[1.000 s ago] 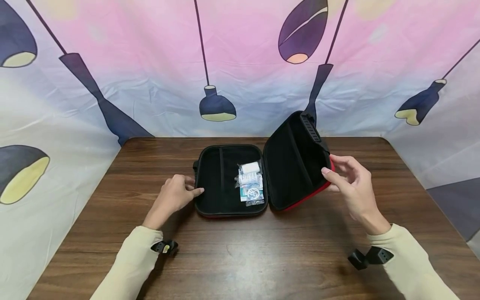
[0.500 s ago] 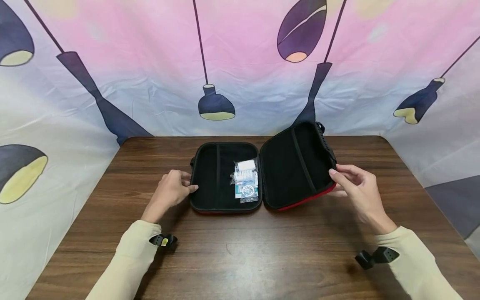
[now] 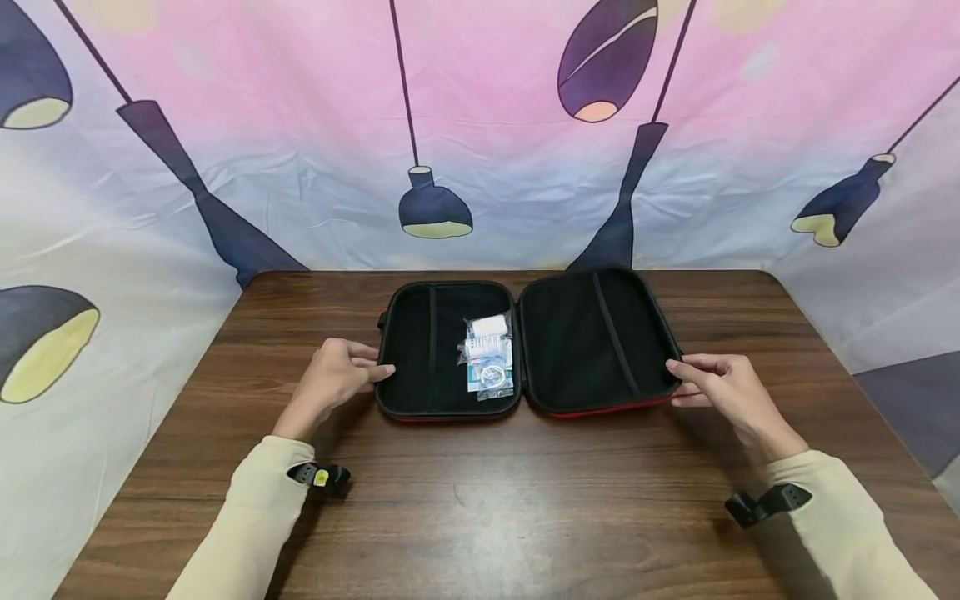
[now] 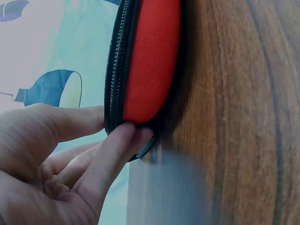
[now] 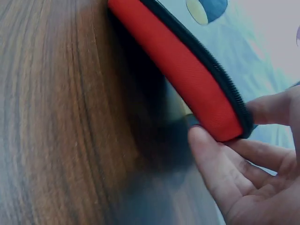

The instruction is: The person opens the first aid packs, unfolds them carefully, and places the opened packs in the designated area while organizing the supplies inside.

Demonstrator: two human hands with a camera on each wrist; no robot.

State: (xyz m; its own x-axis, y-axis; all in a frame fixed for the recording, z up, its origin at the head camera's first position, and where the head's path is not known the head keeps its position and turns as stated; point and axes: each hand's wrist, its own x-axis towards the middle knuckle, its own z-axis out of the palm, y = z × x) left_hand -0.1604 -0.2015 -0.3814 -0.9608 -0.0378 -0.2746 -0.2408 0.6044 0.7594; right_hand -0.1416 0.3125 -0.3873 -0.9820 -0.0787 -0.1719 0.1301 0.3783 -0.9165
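A zippered case (image 3: 405, 350), red outside and black inside, lies spread out on the table, its two halves joined at a middle hinge. My left hand (image 3: 330, 383) pinches the left half at its outer edge, thumb over the rim. On the other side my right hand (image 3: 727, 392) grips the outer corner of the right half (image 3: 577, 342), which sits slightly tilted above the wood in the right wrist view. Clear-wrapped packets (image 3: 489, 358), white and teal with a rolled white piece, rest in the left half beside the hinge. An elastic strap (image 3: 617, 333) crosses the right half.
The brown wooden table (image 3: 465, 517) extends in front of the case and to both sides. A printed cloth (image 3: 315, 125) with a lamp pattern hangs directly behind the table's back edge.
My right hand has lowered the right half from a steep tilt to nearly flat, moving outward and down. The left half has shifted slightly left with my left hand still at its edge.
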